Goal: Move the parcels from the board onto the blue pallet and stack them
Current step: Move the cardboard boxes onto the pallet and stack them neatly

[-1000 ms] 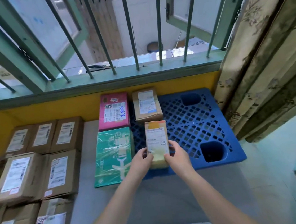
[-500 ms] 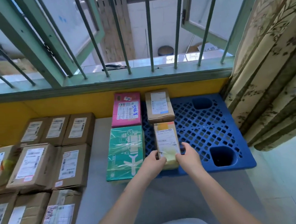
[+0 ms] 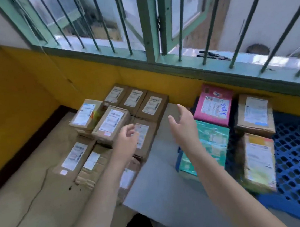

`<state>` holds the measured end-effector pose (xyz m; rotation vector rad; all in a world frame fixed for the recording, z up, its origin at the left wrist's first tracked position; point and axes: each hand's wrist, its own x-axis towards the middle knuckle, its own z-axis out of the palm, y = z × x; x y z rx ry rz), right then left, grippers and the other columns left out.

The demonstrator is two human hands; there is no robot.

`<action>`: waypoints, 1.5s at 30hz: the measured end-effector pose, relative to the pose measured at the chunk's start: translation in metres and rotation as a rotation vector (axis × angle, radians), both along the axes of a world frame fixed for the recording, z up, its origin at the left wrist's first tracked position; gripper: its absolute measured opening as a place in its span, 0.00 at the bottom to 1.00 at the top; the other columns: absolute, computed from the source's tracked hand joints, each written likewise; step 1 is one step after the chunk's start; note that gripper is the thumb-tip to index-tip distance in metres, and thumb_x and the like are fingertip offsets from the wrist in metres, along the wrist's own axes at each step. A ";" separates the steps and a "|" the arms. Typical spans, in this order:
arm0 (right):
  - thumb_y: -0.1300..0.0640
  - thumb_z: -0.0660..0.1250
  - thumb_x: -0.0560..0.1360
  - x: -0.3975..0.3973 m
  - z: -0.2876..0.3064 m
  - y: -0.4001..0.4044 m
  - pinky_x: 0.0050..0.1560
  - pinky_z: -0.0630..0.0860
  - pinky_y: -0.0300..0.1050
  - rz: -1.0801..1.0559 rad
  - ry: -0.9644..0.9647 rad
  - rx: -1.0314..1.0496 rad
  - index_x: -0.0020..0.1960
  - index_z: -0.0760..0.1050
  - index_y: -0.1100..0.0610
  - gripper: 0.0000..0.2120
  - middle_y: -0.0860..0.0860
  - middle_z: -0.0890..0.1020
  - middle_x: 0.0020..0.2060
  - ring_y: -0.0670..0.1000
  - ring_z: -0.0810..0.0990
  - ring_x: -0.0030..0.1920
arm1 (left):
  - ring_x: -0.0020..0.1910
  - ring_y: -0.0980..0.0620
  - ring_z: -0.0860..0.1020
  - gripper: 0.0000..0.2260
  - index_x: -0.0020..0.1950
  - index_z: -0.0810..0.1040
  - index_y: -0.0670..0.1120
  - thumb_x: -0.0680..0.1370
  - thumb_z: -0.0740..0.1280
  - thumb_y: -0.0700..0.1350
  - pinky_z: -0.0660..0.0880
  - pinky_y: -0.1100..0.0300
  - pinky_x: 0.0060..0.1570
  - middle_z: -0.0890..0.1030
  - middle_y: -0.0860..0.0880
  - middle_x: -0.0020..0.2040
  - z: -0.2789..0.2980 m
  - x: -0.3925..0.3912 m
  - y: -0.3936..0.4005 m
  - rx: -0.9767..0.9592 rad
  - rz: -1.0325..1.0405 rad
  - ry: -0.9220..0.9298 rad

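Observation:
Several brown cardboard parcels point(image 3: 111, 124) with white labels lie packed together on the grey board point(image 3: 163, 181) at the left. My left hand point(image 3: 125, 143) hovers over them, empty, fingers loosely curled. My right hand point(image 3: 183, 124) is raised above the board's bare part, fingers spread, holding nothing. On the blue pallet point(image 3: 296, 157) at the right lie a pink parcel point(image 3: 213, 105), a green parcel point(image 3: 210, 142), a brown box point(image 3: 254, 114) and a narrow brown parcel with a yellow patch point(image 3: 259, 159).
A yellow wall point(image 3: 23, 85) runs behind the board and pallet, under a barred green window point(image 3: 147, 22). Bare concrete floor point(image 3: 26, 207) lies to the left of the board. The picture is motion-blurred.
Both hands have let go of the narrow brown parcel, which stays on the pallet. My view has swung left and both hands have moved left toward the parcels on the board.

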<state>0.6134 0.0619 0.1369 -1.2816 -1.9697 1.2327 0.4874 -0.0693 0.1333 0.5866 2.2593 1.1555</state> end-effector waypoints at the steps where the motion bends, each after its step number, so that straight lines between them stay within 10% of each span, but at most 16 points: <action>1: 0.53 0.62 0.80 -0.023 -0.004 -0.008 0.72 0.64 0.49 0.030 0.004 -0.007 0.77 0.60 0.56 0.28 0.53 0.66 0.74 0.52 0.66 0.73 | 0.54 0.56 0.76 0.16 0.68 0.72 0.51 0.80 0.62 0.47 0.72 0.64 0.45 0.77 0.52 0.60 -0.005 -0.022 -0.012 -0.002 0.033 -0.026; 16: 0.51 0.61 0.78 -0.254 -0.120 -0.079 0.67 0.71 0.51 0.192 -0.249 -0.477 0.79 0.53 0.51 0.32 0.47 0.64 0.76 0.51 0.69 0.71 | 0.70 0.45 0.66 0.27 0.76 0.62 0.44 0.79 0.62 0.49 0.66 0.52 0.64 0.65 0.44 0.73 -0.125 -0.239 -0.059 -0.287 -0.042 0.064; 21: 0.53 0.61 0.76 -0.267 -0.140 -0.080 0.46 0.76 0.46 0.086 -0.165 -0.656 0.74 0.61 0.50 0.27 0.46 0.77 0.65 0.49 0.79 0.50 | 0.71 0.43 0.62 0.29 0.76 0.62 0.44 0.78 0.63 0.51 0.64 0.47 0.67 0.66 0.43 0.73 -0.134 -0.246 -0.055 -0.316 -0.037 0.055; 24: 0.56 0.63 0.77 -0.262 -0.141 -0.078 0.59 0.78 0.55 -0.035 -0.122 -0.714 0.73 0.62 0.52 0.26 0.49 0.77 0.65 0.52 0.78 0.58 | 0.66 0.43 0.67 0.26 0.73 0.67 0.43 0.77 0.64 0.51 0.68 0.48 0.66 0.69 0.43 0.66 -0.125 -0.245 -0.050 -0.294 -0.053 0.012; 31: 0.56 0.67 0.75 -0.200 -0.087 -0.062 0.28 0.74 0.33 -0.254 0.131 -0.689 0.65 0.70 0.53 0.20 0.48 0.80 0.53 0.44 0.81 0.44 | 0.52 0.59 0.74 0.12 0.56 0.71 0.55 0.74 0.67 0.52 0.72 0.64 0.44 0.69 0.50 0.59 -0.075 -0.188 -0.002 0.019 -0.107 0.127; 34: 0.55 0.67 0.74 -0.152 -0.059 -0.042 0.38 0.73 0.32 -0.340 0.186 -0.466 0.66 0.68 0.49 0.21 0.44 0.78 0.54 0.39 0.78 0.49 | 0.50 0.65 0.76 0.13 0.57 0.70 0.53 0.75 0.69 0.49 0.72 0.73 0.42 0.72 0.48 0.59 -0.049 -0.142 0.031 0.221 -0.168 0.009; 39: 0.53 0.67 0.73 -0.039 -0.026 0.003 0.54 0.76 0.38 -0.423 0.266 -0.220 0.70 0.65 0.46 0.27 0.42 0.76 0.59 0.42 0.76 0.57 | 0.61 0.52 0.75 0.21 0.65 0.68 0.48 0.75 0.71 0.47 0.75 0.53 0.60 0.73 0.46 0.64 -0.025 -0.037 0.080 0.351 -0.256 -0.080; 45: 0.55 0.67 0.73 0.124 -0.011 0.061 0.53 0.76 0.39 -0.402 0.279 -0.173 0.69 0.67 0.48 0.25 0.44 0.77 0.59 0.45 0.76 0.59 | 0.64 0.58 0.70 0.29 0.72 0.64 0.54 0.73 0.69 0.55 0.72 0.52 0.65 0.68 0.53 0.67 -0.014 0.121 0.129 0.224 -0.359 -0.014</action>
